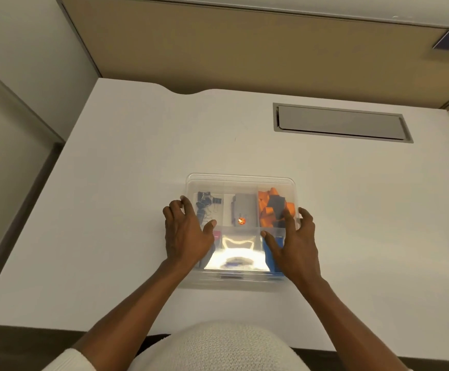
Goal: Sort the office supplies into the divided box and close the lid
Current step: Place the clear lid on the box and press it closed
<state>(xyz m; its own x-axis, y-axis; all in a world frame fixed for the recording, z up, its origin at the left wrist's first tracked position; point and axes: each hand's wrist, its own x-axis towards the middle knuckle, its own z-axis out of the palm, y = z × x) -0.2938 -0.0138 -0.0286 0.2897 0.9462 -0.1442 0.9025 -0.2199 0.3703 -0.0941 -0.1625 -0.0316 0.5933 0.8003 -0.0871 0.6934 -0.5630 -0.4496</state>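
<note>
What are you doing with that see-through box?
A person has both hands spread flat on top of a clear divided box on a white desk. The left hand lies over the left side, the right hand over the right. Through the plastic you can see black binder clips, a grey stapler and orange and dark blocks in separate sections. The lid seems to be on, pressed shut.

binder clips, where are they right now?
In the head view, the binder clips sit in the far-left compartment of the clear box, just beyond the left hand and left of the grey stapler.
</note>
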